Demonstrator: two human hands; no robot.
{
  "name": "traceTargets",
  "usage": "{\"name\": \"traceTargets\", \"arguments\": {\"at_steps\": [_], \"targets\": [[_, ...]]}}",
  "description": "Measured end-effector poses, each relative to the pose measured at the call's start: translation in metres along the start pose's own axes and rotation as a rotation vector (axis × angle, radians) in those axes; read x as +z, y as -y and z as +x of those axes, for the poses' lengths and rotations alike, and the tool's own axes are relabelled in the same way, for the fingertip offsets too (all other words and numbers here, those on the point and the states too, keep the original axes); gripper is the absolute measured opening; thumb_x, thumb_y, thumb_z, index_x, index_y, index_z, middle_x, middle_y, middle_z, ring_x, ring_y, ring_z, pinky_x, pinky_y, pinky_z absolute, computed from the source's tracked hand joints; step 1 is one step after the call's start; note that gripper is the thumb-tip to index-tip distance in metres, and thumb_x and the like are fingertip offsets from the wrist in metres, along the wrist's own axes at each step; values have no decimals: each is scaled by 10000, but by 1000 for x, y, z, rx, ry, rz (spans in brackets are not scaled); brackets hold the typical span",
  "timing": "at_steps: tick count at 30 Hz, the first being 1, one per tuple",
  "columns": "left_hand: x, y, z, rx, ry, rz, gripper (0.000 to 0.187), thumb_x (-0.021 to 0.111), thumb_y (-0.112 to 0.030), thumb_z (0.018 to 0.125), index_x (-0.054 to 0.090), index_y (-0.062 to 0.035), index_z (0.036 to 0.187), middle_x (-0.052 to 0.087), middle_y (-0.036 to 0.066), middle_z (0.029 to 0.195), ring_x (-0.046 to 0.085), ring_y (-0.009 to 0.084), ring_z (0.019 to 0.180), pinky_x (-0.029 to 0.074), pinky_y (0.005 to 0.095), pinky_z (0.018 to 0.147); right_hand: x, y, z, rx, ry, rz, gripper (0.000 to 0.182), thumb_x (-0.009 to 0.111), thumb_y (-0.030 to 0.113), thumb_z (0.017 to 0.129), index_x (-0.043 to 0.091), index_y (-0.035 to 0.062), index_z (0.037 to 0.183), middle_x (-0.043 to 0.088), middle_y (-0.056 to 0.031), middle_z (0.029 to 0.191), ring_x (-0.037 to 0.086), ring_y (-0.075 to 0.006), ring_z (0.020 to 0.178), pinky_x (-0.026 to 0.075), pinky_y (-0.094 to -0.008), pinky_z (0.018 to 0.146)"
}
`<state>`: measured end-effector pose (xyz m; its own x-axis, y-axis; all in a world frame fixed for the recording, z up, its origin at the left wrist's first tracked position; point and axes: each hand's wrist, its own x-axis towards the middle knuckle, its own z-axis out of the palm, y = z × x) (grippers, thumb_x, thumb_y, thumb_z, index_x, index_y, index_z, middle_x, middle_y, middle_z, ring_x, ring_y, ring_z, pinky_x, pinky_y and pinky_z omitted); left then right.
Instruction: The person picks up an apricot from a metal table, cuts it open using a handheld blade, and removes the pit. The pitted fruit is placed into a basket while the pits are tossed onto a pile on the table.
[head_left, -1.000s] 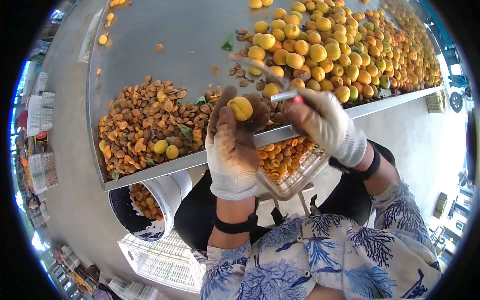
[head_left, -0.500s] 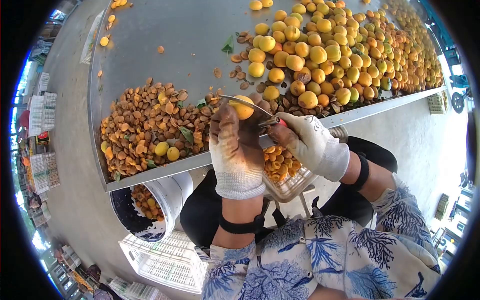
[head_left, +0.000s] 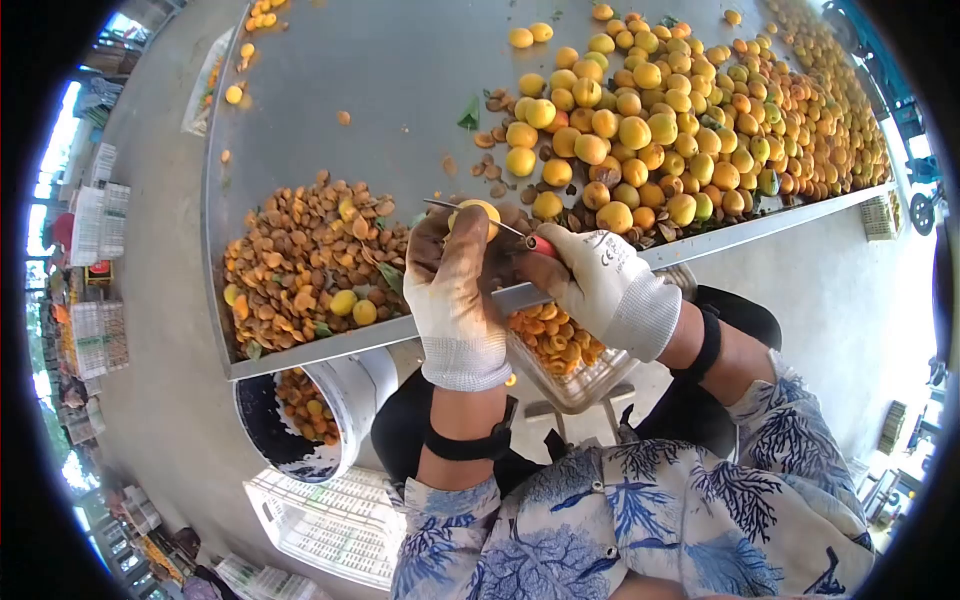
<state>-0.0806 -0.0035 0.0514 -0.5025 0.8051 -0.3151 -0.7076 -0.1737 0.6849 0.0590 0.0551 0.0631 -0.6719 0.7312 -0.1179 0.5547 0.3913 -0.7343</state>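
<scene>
My left hand, in a stained white glove, holds a yellow apricot over the metal table's front edge. My right hand, gloved too, is closed round the red handle of a knife. The thin blade lies across the apricot, its tip sticking out to the left past the fruit. Whether it has cut in cannot be told. Left of my hands is a heap of brown pits with a few yellow fruits. Whole apricots are piled to the right. Below my hands, a basket holds orange apricot pieces.
The metal table has a raised rim along its front. Under its left end stands a white bucket with fruit scraps inside. A white crate is on the floor below the bucket. More crates stand at the far left.
The view has shifted, so the table contents appear further right. Both hands appear slightly further left in the picture, and the knife blade now lies across the apricot's middle.
</scene>
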Motion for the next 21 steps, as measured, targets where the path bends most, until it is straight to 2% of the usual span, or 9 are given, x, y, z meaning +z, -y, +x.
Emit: {"name": "traceTargets", "arguments": {"at_steps": [5, 7, 8, 11, 13, 14, 17, 19, 21], "targets": [[12, -13, 12, 23, 25, 248, 294, 746, -127, 891, 643, 40, 1110, 685, 71, 945, 642, 106, 786, 519, 232, 738, 1, -4, 4, -25, -97, 14, 283, 566, 313, 994, 569, 31, 1009, 646, -199, 734, 653, -402, 735, 499, -470, 631], [14, -10, 13, 175, 36, 509, 264, 699, -182, 920, 674, 65, 1011, 676, 52, 876, 609, 99, 765, 487, 243, 696, 9, -8, 7, -37, -177, 80, 275, 569, 298, 993, 572, 23, 980, 643, -211, 740, 646, -412, 751, 496, -472, 633], [15, -4, 15, 154, 6, 492, 246, 723, -183, 900, 690, 57, 937, 668, 33, 850, 566, 72, 718, 442, 214, 664, 12, -9, 8, -32, -185, 80, 275, 569, 298, 993, 572, 23, 980, 643, -211, 740, 646, -412, 751, 496, -472, 633], [17, -9, 16, 118, -14, 597, 227, 733, -167, 883, 690, 54, 914, 662, 29, 812, 560, 72, 693, 439, 212, 659, 12, -9, 11, -20, -151, 145, 294, 550, 289, 1006, 601, 2, 968, 646, -206, 746, 657, -372, 731, 493, -440, 642], [11, -11, 19, 91, -11, 621, 223, 725, -166, 876, 691, 54, 890, 651, 20, 779, 558, 70, 688, 439, 209, 659, 11, -6, 10, 132, 48, 458, 325, 523, 285, 1023, 633, -16, 972, 637, -161, 722, 629, -251, 685, 485, -381, 652], [9, -13, 20, 59, 22, 663, 224, 697, -167, 881, 687, 56, 897, 653, 32, 792, 564, 78, 699, 447, 216, 669, 12, -10, 12, 145, 115, 544, 347, 502, 287, 1035, 647, -27, 1015, 613, -108, 714, 544, -151, 685, 477, -333, 665], [-3, -16, 26, 39, 105, 652, 237, 638, -168, 885, 680, 63, 916, 655, 56, 824, 585, 100, 735, 468, 234, 701, 8, -6, 15, 155, 175, 766, 360, 501, 291, 1038, 642, -41, 1033, 598, -91, 710, 514, -144, 672, 476, -330, 657], [-10, -12, 28, 48, 159, 586, 250, 607, -167, 884, 678, 68, 929, 656, 68, 842, 599, 115, 759, 480, 246, 722, 8, -11, 14, 123, 214, 745, 385, 492, 307, 1045, 648, -45, 1063, 650, -72, 780, 543, -122, 713, 485, -308, 683], [-14, -8, 29, 76, 209, 577, 253, 568, -144, 881, 668, 76, 960, 657, 86, 872, 623, 148, 808, 498, 270, 770, 0, -6, 13, 78, 146, 371, 403, 484, 323, 1050, 657, -37, 1106, 690, -44, 879, 563, -86, 788, 492, -275, 728]]}}
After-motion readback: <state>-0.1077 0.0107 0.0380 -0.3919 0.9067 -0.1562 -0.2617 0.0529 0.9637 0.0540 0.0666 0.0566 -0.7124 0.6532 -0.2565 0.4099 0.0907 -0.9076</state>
